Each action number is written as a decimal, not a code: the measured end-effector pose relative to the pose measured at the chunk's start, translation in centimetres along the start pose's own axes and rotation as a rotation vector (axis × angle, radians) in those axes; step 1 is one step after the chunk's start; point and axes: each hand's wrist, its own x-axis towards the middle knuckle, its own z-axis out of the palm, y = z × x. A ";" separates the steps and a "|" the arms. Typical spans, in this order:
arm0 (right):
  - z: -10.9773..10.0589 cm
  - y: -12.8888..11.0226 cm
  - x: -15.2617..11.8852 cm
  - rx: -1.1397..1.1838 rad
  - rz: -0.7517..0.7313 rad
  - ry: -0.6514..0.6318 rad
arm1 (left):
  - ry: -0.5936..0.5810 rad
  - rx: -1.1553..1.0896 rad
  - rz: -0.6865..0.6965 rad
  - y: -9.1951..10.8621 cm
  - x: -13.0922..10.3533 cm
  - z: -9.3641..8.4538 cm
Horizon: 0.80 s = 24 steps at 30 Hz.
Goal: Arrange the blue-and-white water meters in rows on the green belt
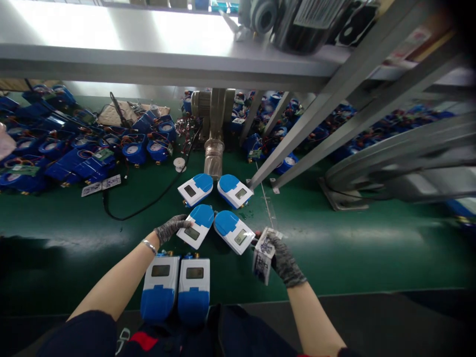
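My left hand [171, 229], in a grey knit glove, grips the edge of a white and blue meter with a small display [197, 232], its thumb on top. My right hand [284, 258], gloved alike, is closed around a small printed white block [263, 258], possibly a card stack or box; I cannot tell which. Beside that block lies a second meter [234, 233]. Behind these two are a left rear meter [196, 190] and a right rear meter [235, 192]. Close to my body, two more lie side by side, a left front meter [160, 285] and a right front meter [194, 287].
Several blue meter bodies with loose wires [55, 148] crowd the left of the green bench [148, 198]. Printed cards [101, 186], a black cable [148, 204] and a white spool [179, 163] lie nearby. A metal shelf [167, 64] spans above, with slanted struts [293, 119] at right.
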 end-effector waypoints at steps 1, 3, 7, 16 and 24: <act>-0.6 -0.5 -0.7 0.029 0.028 0.009 | -0.002 0.021 -0.004 0.2 -0.2 -0.2; -1.5 -1.2 -2.1 0.069 0.060 0.048 | -0.005 0.078 -0.017 0.9 -1.0 -0.6; -1.2 -2.9 -4.9 0.107 0.088 0.179 | -0.088 0.174 -0.023 3.6 -3.6 -0.7; 10.5 -13.7 -14.2 -0.046 -0.246 -0.485 | 0.095 -0.097 0.276 6.7 -12.5 3.7; 21.6 -15.1 -16.5 -1.340 -1.255 -0.351 | 0.330 -0.379 0.558 3.2 -17.3 6.0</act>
